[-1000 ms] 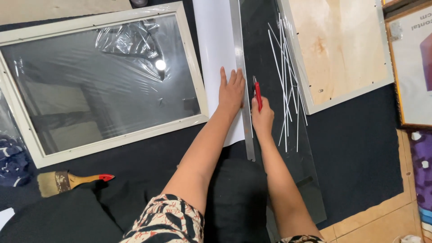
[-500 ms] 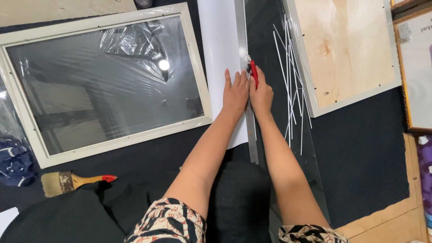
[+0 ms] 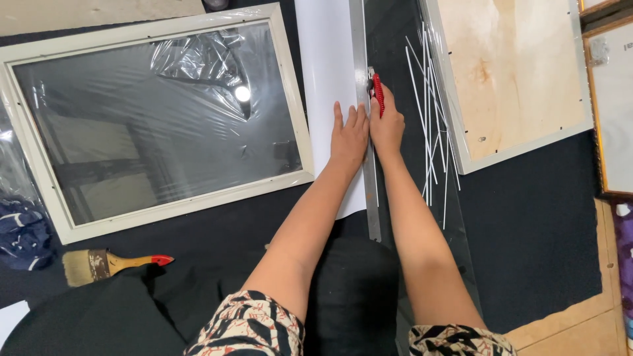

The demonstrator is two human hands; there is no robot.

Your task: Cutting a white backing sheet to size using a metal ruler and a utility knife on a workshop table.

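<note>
Both hands work: left hand (image 3: 348, 132) flat on ruler (image 3: 364, 118), right hand (image 3: 387, 125) gripping red cutter (image 3: 377, 94) pointing away.

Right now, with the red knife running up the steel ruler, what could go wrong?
1. The left hand presses the long steel ruler with fingertips close to its edge, beside the red-handled utility knife in the right hand; a jump could cut them.
2. If the ruler slides, the cut through the white sheet could wander.
3. Thin white offcut strips nearby might snag the wrist.
</note>
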